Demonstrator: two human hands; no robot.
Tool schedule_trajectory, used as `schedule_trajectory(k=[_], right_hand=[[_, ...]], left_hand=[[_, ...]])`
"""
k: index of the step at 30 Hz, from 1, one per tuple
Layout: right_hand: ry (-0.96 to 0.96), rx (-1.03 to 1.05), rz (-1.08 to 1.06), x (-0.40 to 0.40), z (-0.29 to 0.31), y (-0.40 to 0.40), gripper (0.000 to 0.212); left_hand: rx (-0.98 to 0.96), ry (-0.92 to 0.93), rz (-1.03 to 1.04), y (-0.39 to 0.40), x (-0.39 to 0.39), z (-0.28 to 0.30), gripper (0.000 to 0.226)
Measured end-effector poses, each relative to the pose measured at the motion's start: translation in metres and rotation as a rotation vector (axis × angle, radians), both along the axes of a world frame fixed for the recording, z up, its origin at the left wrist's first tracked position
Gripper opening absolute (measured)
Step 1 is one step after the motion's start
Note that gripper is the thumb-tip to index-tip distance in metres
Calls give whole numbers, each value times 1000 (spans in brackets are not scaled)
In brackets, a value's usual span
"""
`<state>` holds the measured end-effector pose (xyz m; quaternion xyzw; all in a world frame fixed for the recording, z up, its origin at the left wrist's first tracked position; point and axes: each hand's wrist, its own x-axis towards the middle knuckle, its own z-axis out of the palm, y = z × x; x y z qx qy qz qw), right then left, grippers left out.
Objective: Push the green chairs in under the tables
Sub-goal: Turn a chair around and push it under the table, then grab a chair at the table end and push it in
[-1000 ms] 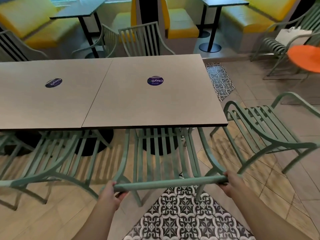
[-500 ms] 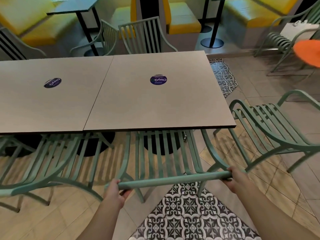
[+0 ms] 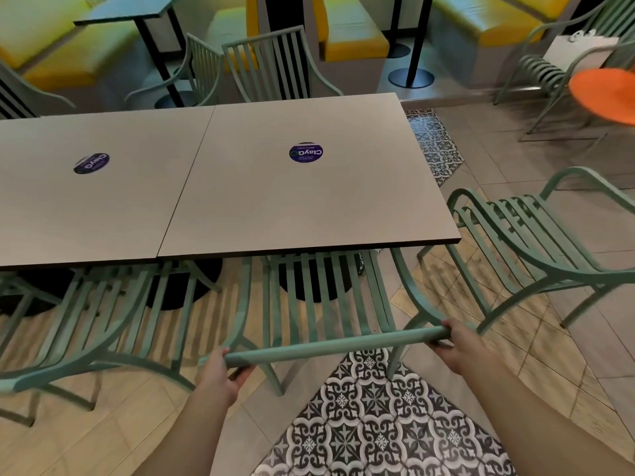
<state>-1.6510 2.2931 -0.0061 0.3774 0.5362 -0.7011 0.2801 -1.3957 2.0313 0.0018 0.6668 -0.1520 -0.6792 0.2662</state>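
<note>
Both hands are on the top rail point(image 3: 338, 345) of the green slatted armchair point(image 3: 323, 297) at 6 o'clock in the view: the left hand point(image 3: 220, 372) curls its fingers round the rail's left end from below, and the right hand point(image 3: 458, 348) grips the right end, thumb side up. The chair faces the right-hand table point(image 3: 309, 187), its seat slats already running in beneath the table's near edge while the backrest and rail stand clear of it, so by my reckoning the push is well begun but not finished. To do it well, drive both ends of the rail evenly toward 12 o'clock so the chair goes in square and does not slew. The dark round table base point(image 3: 314, 283) sits straight ahead under the top, just behind the seat slats, and is probably what the chair will meet first, so slow down as it nears. Watch the right armrest point(image 3: 417, 297), which passes close to the table's near right corner; if it cannot clear the tabletop edge, stop there rather than force it. A neighbouring green chair point(image 3: 92, 321) at 9 o'clock is already tucked under the left-hand table point(image 3: 89, 187), close beside this one, so keep the left side from rubbing against it. Another green armchair point(image 3: 536, 242) stands out on the tiled floor point(image 3: 515, 365) at 3 o'clock, apart from the table and likely next in line.
</note>
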Motion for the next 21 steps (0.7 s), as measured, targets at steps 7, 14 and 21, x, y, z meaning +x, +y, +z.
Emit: schedule_trajectory(k=[7,14,21], right_hand=[[1,-7,18,8,-6,-4,36],[103,110,121,10,-14,25,49],[134,224,303,19,-1,74,46]], left_hand=[[15,3,-65,-9,11,-2,49],[-49,-50,-858,33,12,-2,51],[62,55,-1504,48,-48,19,51]])
